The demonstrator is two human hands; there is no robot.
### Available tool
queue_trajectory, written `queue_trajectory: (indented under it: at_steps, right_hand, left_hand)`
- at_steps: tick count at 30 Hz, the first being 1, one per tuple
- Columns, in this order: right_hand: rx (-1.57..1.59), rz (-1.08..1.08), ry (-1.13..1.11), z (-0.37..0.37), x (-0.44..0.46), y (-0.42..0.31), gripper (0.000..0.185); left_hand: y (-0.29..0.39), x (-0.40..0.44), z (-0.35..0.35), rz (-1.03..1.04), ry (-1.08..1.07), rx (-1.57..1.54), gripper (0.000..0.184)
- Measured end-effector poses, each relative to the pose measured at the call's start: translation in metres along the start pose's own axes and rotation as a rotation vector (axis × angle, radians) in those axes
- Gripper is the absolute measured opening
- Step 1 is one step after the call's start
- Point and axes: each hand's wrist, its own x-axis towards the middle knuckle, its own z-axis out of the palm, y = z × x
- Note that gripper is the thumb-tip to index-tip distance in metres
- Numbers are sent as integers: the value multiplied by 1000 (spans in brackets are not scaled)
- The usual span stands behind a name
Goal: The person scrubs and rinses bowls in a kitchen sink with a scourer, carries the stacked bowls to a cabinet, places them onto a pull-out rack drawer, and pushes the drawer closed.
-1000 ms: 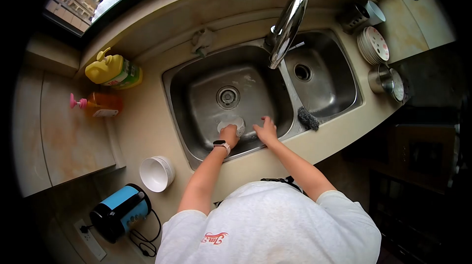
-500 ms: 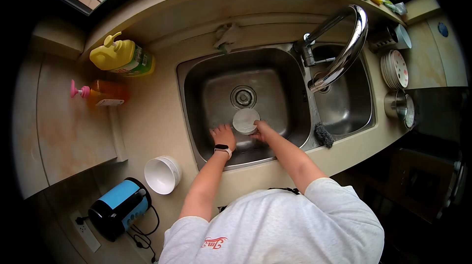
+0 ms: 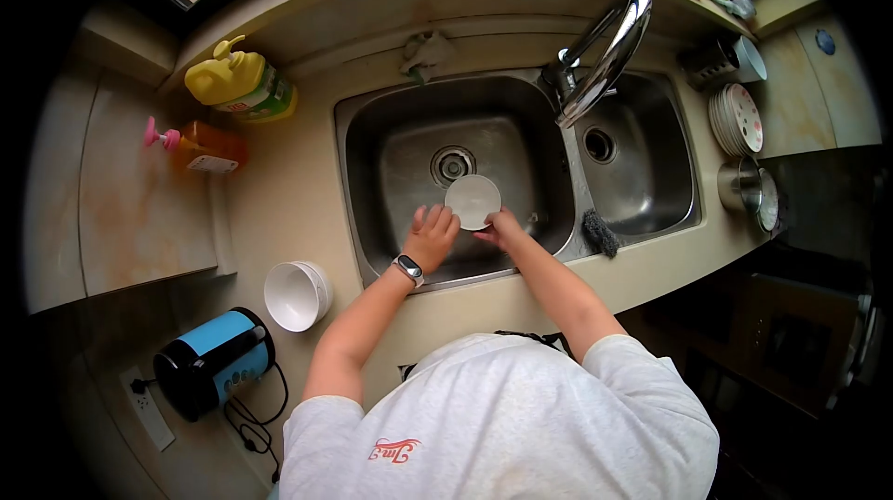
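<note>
1. While the right hand held the small white bowl at its lower right rim, the thumb lay near the edge and the other fingers went partly beneath; their exact grip could not be made out.
2. The fingers of the left hand were loosely spread and slightly bent, just beside the bowl's lower left side. Whether a fingertip touched the rim could not be told.
3. Since the frame half a second earlier, the left hand had come up from the sink floor towards the bowl, and the bowl's mouth had turned more fully to the camera. That left the right hand as the evident support and, by judgement, the left free to work at the rim.
4. The bowl was over the large sink basin, close to the drain strainer and on the near side of it.
5. Farther out, the left wrist wore a smartwatch and was bent, its forearm slanting in from the body across the front edge of the sink.
6. The right forearm reached in from the opposite side, with the wrist nearly straight, so the two arms converged at the bowl.
</note>
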Motion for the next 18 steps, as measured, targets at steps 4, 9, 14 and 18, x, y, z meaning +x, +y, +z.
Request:
queue_trajectory:
  at_steps: [4, 9, 14, 18]
  right_hand:
    - [-117, -91, -43, -3, -34, -17, 57]
    - [132, -190, -309, 4, -59, -21, 52]
    - [427, -212, -714, 24, -50, -19, 34]
    - [119, -135, -522, 23, -42, -23, 37]
  left_hand:
    - [2, 10, -39, -225, -35, -222, 49]
    - [8, 13, -44, -414, 93, -520, 70]
    - [8, 18, -45, -425, 41, -812, 68]
    - [11, 23, -51, -536, 98, -796, 56]
